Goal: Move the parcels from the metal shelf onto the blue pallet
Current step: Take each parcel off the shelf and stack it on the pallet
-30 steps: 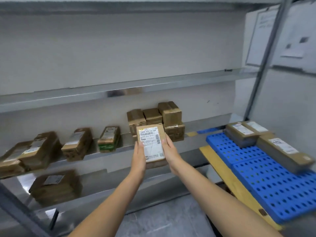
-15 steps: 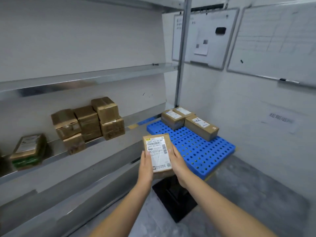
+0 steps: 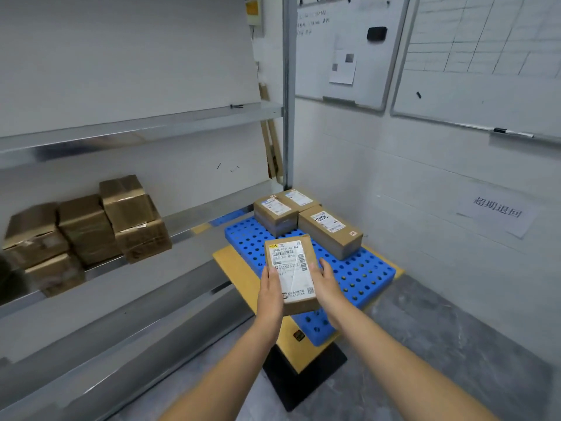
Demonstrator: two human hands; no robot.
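Note:
A flat brown parcel (image 3: 290,270) with a white shipping label is held between both hands above the near part of the blue pallet (image 3: 361,271). My left hand (image 3: 270,291) grips its left edge and my right hand (image 3: 326,282) grips its right edge. Three labelled parcels lie at the pallet's far end: one at the back left (image 3: 274,212), one behind it (image 3: 299,198) and one on the right (image 3: 331,230). Several taped brown boxes (image 3: 91,223) stand stacked on the metal shelf (image 3: 194,235) to the left.
The pallet lies on a yellow-topped stand (image 3: 239,275) with a black base (image 3: 299,387). A shelf upright (image 3: 288,92) rises beside the pallet's far corner. Whiteboards (image 3: 346,50) hang on the right wall, and grey floor (image 3: 449,354) stretches to the right.
My view has turned right from the shelf toward the pallet. Both hands have carried the labelled parcel away from the shelf and over the pallet's near part.

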